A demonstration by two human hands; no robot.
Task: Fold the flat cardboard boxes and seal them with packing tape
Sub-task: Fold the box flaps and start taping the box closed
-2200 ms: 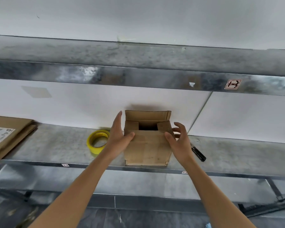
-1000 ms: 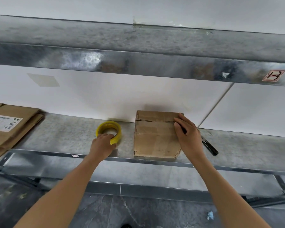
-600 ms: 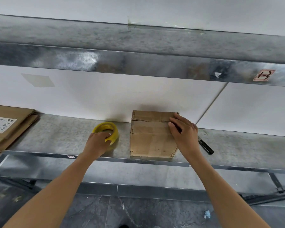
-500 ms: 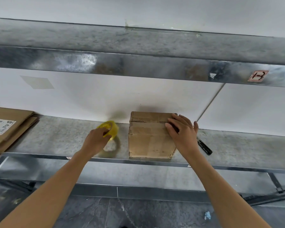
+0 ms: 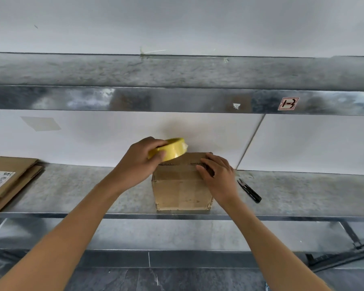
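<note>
Box (image 5: pixel 182 192) closed, tape roll (image 5: pixel 170 149) held above it.

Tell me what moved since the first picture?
The left hand took the yellow tape roll off the shelf and lifted it right, over the box. The box's flaps got shut, and the right hand slid onto its top. The flat cardboard and black cutter stayed put.
</note>
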